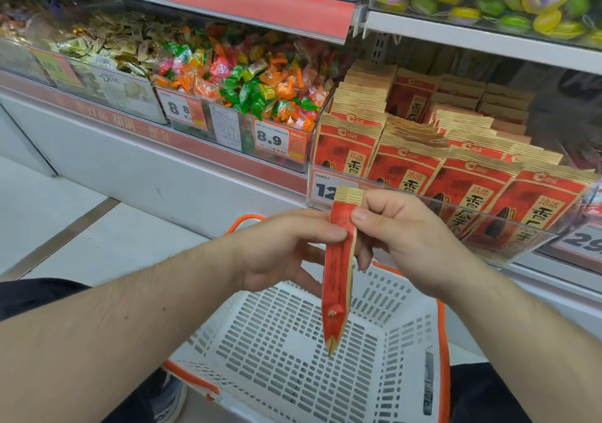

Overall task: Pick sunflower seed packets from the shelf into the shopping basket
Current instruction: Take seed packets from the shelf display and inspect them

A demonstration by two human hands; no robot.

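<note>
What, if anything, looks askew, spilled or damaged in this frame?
Nothing looks spilled or damaged. The seed packet hangs edge-on above the basket, pinched between the left hand and right hand. On the shelf, one packet row sits lower and leans back, which looks like ordinary stock depletion.

Bright, even store light falls from overhead; shadows are soft, darkest under the upper shelf boards (228, 2); the clear shelf guard (488, 217) carries faint glare; wide-angle bending curves the shelf lines near the edges; the wrapped sweets (254, 87) and far corners look soft and smeared; the centre is sharper.
</note>
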